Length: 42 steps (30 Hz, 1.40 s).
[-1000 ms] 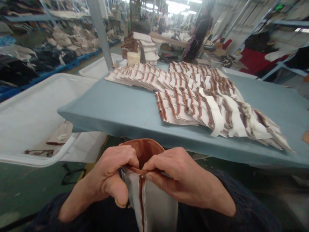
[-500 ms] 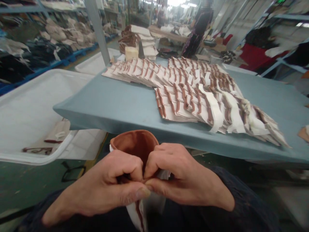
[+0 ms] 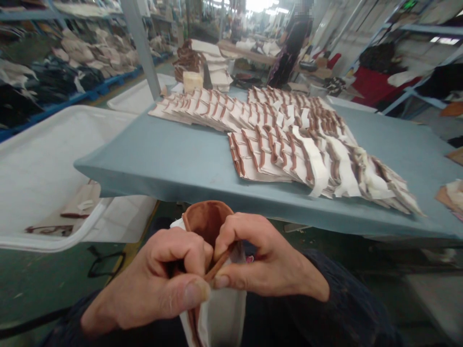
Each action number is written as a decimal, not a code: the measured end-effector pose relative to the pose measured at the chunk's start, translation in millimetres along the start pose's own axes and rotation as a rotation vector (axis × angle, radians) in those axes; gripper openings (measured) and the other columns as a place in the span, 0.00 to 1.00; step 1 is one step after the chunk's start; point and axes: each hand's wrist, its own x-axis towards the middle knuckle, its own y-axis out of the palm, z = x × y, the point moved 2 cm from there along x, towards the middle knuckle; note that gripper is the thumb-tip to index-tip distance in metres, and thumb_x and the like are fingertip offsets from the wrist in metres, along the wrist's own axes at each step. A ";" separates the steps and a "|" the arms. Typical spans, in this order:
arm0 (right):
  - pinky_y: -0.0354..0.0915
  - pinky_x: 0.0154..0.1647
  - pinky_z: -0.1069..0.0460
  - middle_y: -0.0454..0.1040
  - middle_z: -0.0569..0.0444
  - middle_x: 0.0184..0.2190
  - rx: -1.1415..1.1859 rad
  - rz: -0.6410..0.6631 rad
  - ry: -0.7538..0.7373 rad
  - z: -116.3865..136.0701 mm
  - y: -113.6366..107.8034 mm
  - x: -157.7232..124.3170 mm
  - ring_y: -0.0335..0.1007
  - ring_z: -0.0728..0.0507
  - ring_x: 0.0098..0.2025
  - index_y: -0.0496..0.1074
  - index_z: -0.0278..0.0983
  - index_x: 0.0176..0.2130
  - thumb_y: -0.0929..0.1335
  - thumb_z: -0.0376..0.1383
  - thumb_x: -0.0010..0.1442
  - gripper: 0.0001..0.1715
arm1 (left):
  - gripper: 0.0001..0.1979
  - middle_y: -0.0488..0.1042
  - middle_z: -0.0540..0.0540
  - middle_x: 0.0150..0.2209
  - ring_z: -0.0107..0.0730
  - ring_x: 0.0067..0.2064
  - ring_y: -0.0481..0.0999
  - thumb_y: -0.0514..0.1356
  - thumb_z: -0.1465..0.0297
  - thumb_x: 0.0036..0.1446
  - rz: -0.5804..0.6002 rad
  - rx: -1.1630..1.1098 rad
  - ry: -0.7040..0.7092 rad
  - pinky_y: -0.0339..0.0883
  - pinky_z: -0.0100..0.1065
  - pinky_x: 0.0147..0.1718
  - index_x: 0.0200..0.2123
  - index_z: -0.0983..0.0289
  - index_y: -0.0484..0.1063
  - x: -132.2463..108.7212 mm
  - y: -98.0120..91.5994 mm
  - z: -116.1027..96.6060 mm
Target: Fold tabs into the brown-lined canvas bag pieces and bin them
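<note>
A fabric piece (image 3: pixel 208 219) with a brown inside and a whitish outside hangs between my hands, its rim curved open toward the table. My left hand (image 3: pixel 162 274) pinches its near edge between thumb and curled fingers. On the same edge, just to the right, my right hand (image 3: pixel 264 255) grips the brown rim with thumb and forefinger. Both hands are close together in front of the table's near edge. Overlapping rows of folded white and brown pieces (image 3: pixel 267 154) lie on the blue-grey table (image 3: pixel 162 164), some with white strips across them.
At the left stands a white bin (image 3: pixel 54 130) with a few pieces inside. A metal post (image 3: pixel 139 43) rises by the table's far left corner. Stacked brown and white material (image 3: pixel 213 60) sits at the back. Beyond it stands a person (image 3: pixel 292 43). Loaded shelves line both sides.
My hands have shifted slightly left, and my right fingers have moved a little along the rim. More of the piece's whitish outside shows below them. The view has turned slightly.
</note>
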 end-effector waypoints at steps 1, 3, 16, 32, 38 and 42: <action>0.64 0.34 0.53 0.79 0.57 0.30 -0.024 0.030 0.053 -4.2 -7.0 1.3 0.69 0.50 0.31 0.77 0.37 0.34 0.78 0.59 0.70 0.30 | 0.35 0.60 0.44 0.22 0.25 0.25 0.59 0.65 0.45 0.74 -0.007 -0.011 0.013 0.53 0.32 0.24 0.24 0.61 0.59 -2.9 -0.9 -0.6; 0.64 0.35 0.53 0.80 0.56 0.31 -0.065 0.079 0.154 -14.1 -21.2 1.1 0.69 0.49 0.32 0.78 0.37 0.35 0.78 0.64 0.66 0.34 | 0.34 0.58 0.44 0.22 0.25 0.23 0.57 0.64 0.46 0.75 -0.024 -0.016 0.039 0.52 0.33 0.24 0.24 0.61 0.59 -9.3 -3.6 -2.6; 0.63 0.33 0.54 0.77 0.56 0.30 -0.069 0.129 0.086 11.7 -44.5 5.4 0.68 0.50 0.31 0.75 0.36 0.34 0.74 0.53 0.77 0.28 | 0.29 0.77 0.48 0.30 0.31 0.32 0.74 0.66 0.42 0.72 -0.077 0.478 -0.007 0.66 0.30 0.31 0.34 0.62 0.79 -8.4 -54.1 -2.5; 0.62 0.35 0.55 0.74 0.59 0.32 -0.057 0.222 0.059 -3.4 -32.1 10.6 0.66 0.51 0.32 0.75 0.36 0.35 0.76 0.43 0.76 0.19 | 0.12 0.78 0.47 0.29 0.27 0.30 0.73 0.65 0.65 0.72 0.116 0.413 -0.044 0.66 0.25 0.31 0.33 0.62 0.77 24.3 -23.8 -1.4; 0.62 0.35 0.55 0.73 0.60 0.30 -0.012 0.223 0.126 -11.3 -29.6 10.9 0.66 0.51 0.32 0.75 0.36 0.35 0.76 0.48 0.75 0.23 | 0.13 0.83 0.51 0.33 0.31 0.34 0.80 0.61 0.66 0.75 0.098 0.478 -0.059 0.72 0.27 0.35 0.38 0.62 0.82 22.7 -25.1 -1.0; 0.61 0.34 0.55 0.72 0.60 0.29 0.008 0.242 0.179 -16.1 -29.8 8.5 0.66 0.50 0.32 0.75 0.36 0.35 0.76 0.47 0.75 0.21 | 0.13 0.85 0.50 0.34 0.32 0.35 0.82 0.59 0.67 0.76 0.109 0.475 -0.073 0.73 0.28 0.37 0.38 0.62 0.81 21.5 -24.4 1.5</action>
